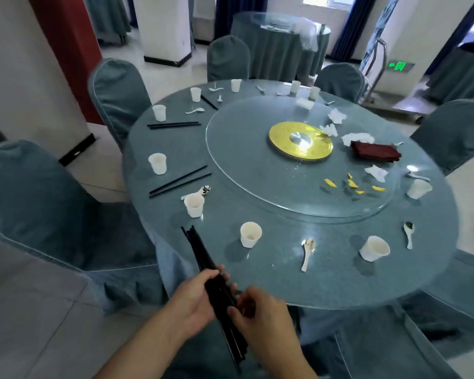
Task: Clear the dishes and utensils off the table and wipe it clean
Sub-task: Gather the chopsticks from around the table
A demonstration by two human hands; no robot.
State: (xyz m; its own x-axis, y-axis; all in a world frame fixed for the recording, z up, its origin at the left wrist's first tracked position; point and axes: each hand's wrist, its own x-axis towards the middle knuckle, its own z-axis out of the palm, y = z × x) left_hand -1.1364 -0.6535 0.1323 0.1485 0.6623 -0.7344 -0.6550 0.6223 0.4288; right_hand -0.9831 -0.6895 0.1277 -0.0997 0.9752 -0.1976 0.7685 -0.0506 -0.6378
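Round table (298,283), glass-topped, with a glass turntable (257,173) at its centre. On the turntable we note a dark red cloth (375,151), crumpled napkins (357,138) and yellow scraps (352,184). White cups (250,234) and spoons (307,253) ring the rim; chopstick pairs (179,181) lie at left. At the near edge, our left hand (195,296) grips a bundle of black chopsticks (203,255); our right hand (260,313) curls around its lower part.

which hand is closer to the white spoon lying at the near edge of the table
Right. The right hand sits just below and left of the white spoon, gripping the bundle of black chopsticks. The left hand holds the same bundle from farther left of the spoon.
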